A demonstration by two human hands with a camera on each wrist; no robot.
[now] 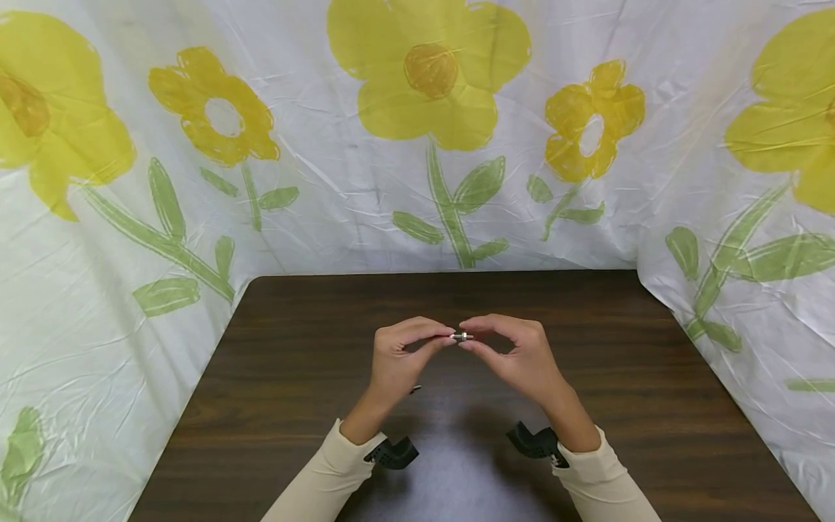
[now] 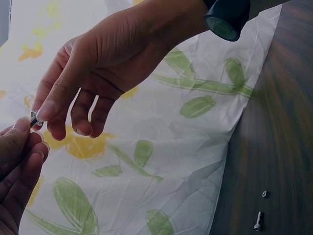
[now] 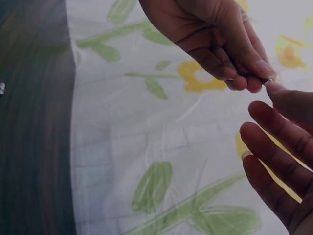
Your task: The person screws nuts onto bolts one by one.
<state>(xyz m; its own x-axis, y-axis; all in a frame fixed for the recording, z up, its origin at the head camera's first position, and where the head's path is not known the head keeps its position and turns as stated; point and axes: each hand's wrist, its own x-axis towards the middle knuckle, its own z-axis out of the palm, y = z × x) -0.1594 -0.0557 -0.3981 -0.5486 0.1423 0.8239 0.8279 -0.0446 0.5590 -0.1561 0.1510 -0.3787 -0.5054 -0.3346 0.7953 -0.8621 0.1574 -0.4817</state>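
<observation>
Above the table, my left hand (image 1: 399,357) pinches one end of a small metal bolt (image 1: 458,337) between thumb and index finger. A nut (image 1: 464,336) sits around the bolt towards its right end, with the thumb and index fingertips of my right hand (image 1: 527,359) on it. Held level in the head view, the bolt is mostly covered by fingertips in the left wrist view, where my right hand (image 2: 110,51) faces my left hand (image 2: 14,161). In the right wrist view, the other fingers of my right hand (image 3: 281,169) are spread, below my left hand (image 3: 210,36).
On the dark wooden table (image 1: 293,377) lie a loose bolt (image 2: 258,222) and a loose nut (image 2: 265,194), close together. Beyond the table edges hangs a white cloth (image 1: 313,181) printed with yellow flowers and green leaves.
</observation>
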